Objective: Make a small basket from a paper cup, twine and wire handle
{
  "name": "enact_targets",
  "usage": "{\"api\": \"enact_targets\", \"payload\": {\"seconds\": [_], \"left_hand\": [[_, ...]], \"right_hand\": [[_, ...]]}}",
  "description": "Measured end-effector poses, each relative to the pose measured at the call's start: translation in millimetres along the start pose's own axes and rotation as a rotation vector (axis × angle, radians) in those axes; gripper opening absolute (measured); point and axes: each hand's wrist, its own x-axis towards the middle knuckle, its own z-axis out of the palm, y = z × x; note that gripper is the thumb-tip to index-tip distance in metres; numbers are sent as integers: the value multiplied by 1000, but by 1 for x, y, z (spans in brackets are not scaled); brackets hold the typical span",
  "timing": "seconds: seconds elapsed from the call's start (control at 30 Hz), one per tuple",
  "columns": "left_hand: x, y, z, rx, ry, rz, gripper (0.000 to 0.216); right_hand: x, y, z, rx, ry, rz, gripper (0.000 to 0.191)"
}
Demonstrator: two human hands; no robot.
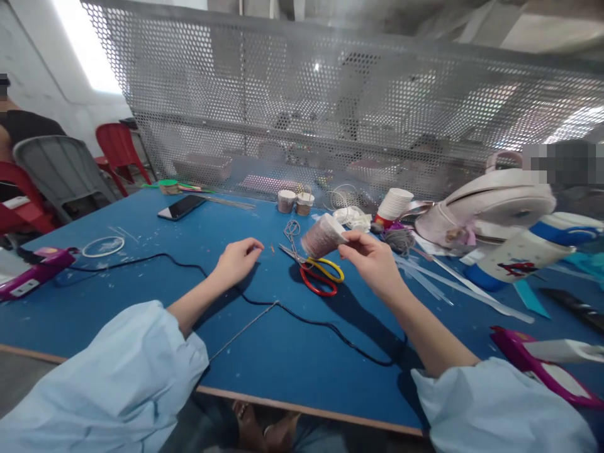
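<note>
Right grip [372,261] closed, thumb and fingertips pinching a brownish thread spool [323,236], lifted off the blue worktop [283,371], just above red-and-yellow scissors [317,275]. Left grip [238,259] loosely curled on the worktop beside a black cable [165,255]; contents unclear. Bare room toward the near edge.

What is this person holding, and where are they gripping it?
The right hand pinches a thread-wrapped cup by one end, between thumb and fingertips. The left hand rests curled on the table; nothing shows in it.
</note>
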Motion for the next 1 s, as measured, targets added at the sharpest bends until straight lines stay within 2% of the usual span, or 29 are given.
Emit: {"api": "enact_targets", "payload": {"seconds": [0.1, 0.23, 0.43, 0.57, 0.6, 0.67, 0.73, 0.83, 0.9, 1.0], "left_hand": [[5, -5, -6, 39, 41, -33, 24], [4, 0, -6, 36, 18, -1, 22], [9, 20, -8, -1, -59, 97, 28], [24, 41, 6, -55, -172, 152, 13], [27, 48, 13, -76, -201, 163, 18], [32, 64, 29, -146, -301, 181, 43], [33, 79, 45, -272, -486, 183, 50], [38, 92, 60, -303, -601, 171, 27], [52, 87, 56, -239, -560, 139, 24], [89, 59, 22, -97, -350, 29, 25]], "right_hand": [[2, 0, -1, -56, -1, -23, 11], [0, -9, -1, -86, 5, -42, 10], [4, -41, -24, -137, 137, -149, 9], [5, -49, -28, -116, 138, -150, 8], [4, -47, -25, -94, 128, -138, 8], [3, -41, -17, -52, 108, -107, 9], [2, -34, -9, -22, 101, -75, 11], [-2, -26, -8, -9, 129, -58, 12], [-8, -22, -14, -4, 182, -45, 12], [-21, -18, -26, 8, 258, -14, 11]]}}
